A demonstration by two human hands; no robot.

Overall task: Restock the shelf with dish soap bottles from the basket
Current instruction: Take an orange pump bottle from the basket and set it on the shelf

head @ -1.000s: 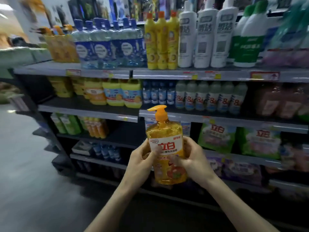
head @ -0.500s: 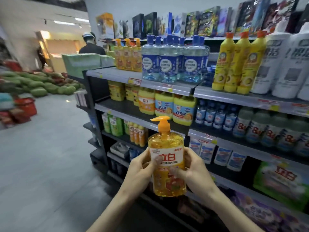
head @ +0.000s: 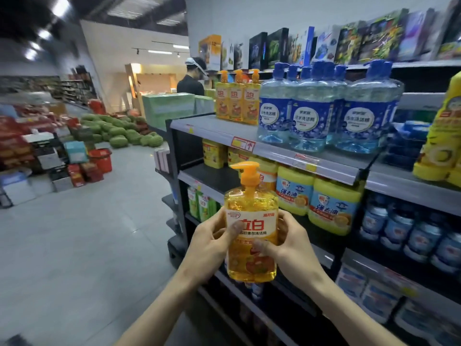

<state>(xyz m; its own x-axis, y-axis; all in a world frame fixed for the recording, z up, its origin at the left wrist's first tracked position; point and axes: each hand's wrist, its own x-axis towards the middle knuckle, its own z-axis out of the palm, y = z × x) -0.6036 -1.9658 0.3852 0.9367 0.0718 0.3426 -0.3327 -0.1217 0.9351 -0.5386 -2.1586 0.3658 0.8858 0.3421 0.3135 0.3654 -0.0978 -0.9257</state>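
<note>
Soap bottle upright in mid-air below shelf, left hand and right hand both clamped round its sides; best lift it level, set it at left end in front of matching orange bottles, label out

Shining down from ceiling lights at upper left, blowing out white and smearing into streaks. Spreading a dim, cool wash over the grey floor, with a faint sheen. Glowing warm in the far alcove. Passing through the dish soap bottle at centre, keeping its label crisp. Glinting on the blue bottles. Sinking the lower shelves into deep shadow. Bowing the top boxes and the shelf lines toward the right edge. Blurring the stacked goods at left and the yellow bottle at right.
</note>
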